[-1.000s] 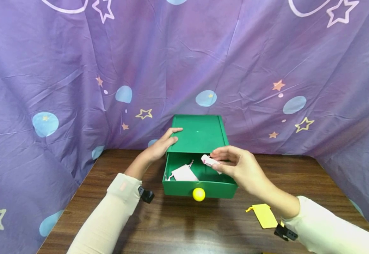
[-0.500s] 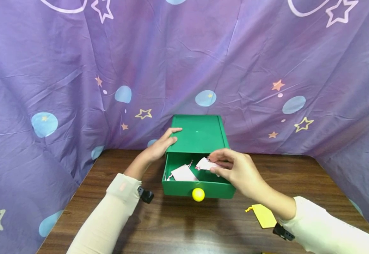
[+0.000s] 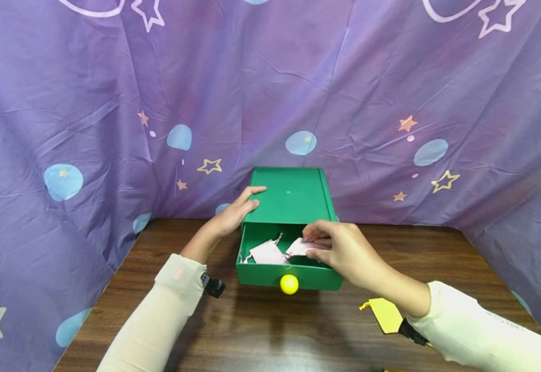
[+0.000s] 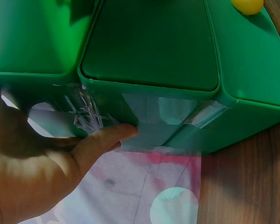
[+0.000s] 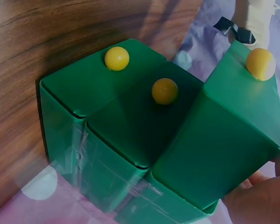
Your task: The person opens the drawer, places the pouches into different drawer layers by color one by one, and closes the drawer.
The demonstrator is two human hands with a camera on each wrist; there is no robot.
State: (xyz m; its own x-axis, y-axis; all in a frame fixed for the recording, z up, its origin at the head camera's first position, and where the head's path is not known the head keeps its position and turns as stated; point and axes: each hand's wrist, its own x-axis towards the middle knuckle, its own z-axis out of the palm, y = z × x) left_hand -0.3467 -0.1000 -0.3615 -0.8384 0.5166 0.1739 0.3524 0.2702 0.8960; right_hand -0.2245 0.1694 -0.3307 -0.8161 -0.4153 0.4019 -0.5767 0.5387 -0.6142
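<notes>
One pale bag is pinched by the right hand; the left hand, fingers straight, touches the box at nine o'clock.

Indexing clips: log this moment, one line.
left hand: touches cabinet; right hand: holds white pouch; top drawer: open; second pouch: inside; yellow pouch: on table

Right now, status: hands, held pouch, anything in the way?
Left hand against cabinet. Right hand pinching pale pouch, inside open top drawer. Second pouch beside it; no blockage seen.

Wrinkled purple cloth backdrop, printed stars, light-blue blobs, dark wood-grain tabletop, pale glare toward the front.
</notes>
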